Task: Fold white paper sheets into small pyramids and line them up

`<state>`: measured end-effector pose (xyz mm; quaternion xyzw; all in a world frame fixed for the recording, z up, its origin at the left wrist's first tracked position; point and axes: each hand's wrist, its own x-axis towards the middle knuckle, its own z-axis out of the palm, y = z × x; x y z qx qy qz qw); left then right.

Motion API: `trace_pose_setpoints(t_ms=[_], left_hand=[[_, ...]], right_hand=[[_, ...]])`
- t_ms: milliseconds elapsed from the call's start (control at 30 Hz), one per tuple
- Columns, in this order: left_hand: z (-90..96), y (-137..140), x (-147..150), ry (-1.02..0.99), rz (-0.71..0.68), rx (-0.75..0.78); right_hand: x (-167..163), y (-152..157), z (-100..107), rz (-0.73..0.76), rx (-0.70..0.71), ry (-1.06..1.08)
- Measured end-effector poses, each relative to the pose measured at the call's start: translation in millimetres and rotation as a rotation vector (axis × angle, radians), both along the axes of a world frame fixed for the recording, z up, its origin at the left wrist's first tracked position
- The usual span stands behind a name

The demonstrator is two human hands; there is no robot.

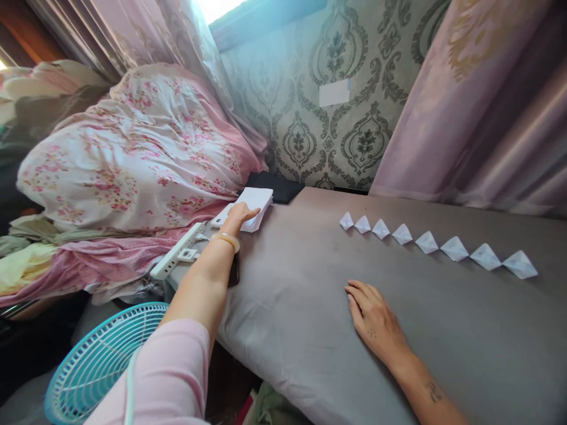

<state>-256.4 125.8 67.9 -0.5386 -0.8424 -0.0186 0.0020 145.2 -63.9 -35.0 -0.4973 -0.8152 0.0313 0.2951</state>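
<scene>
My left hand (243, 215) reaches far out and lies on a stack of white paper sheets (257, 198). Its thumb points right across the top sheet, apart from the fingers, which are partly hidden by foreshortening; no sheet is lifted. My right hand (374, 316) rests palm down on the grey bed sheet (305, 313), fingers loosely stretched, holding nothing. Beyond it, a slanting row of several small folded white paper boats (427, 242) runs from the middle of the surface toward the right.
A white power strip (179, 251) and a dark phone (234, 271) lie beside my left arm. Behind the stack is a black flat item (283, 188). A blue fan (106, 366) stands low left. Floral bedding (133, 147) is piled left; a pink curtain (443, 130) hangs right.
</scene>
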Motion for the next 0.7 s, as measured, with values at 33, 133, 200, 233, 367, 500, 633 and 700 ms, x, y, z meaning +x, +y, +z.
trace_pose_setpoints(t_ms=[33, 133, 200, 233, 367, 500, 633, 700], left_hand=[[0.0, 0, 1, 0.003, 0.004, 0.002], [-0.5, 1, 5, 0.011, 0.013, 0.009], [-0.8, 2, 7, 0.011, 0.018, 0.011], [-0.8, 2, 8, 0.01, 0.02, 0.01], [0.4, 1, 10, 0.009, 0.017, 0.003], [5.1, -2, 13, 0.01, 0.012, -0.009], [12.8, -5, 13, 0.013, 0.003, -0.024], [15.6, -5, 14, 0.018, -0.003, -0.035]], right_hand=[[0, 0, 0, 0.001, 0.001, 0.0], [0, 0, 0, 0.002, -0.001, 0.004], [1, 0, 0, 0.003, -0.003, 0.005], [1, 0, 0, 0.002, -0.003, 0.005], [1, 0, -1, 0.002, -0.005, 0.004], [0, -1, 0, 0.001, -0.011, 0.009], [0, -1, 0, -0.002, -0.01, 0.012], [0, 0, 0, -0.002, -0.007, 0.006]])
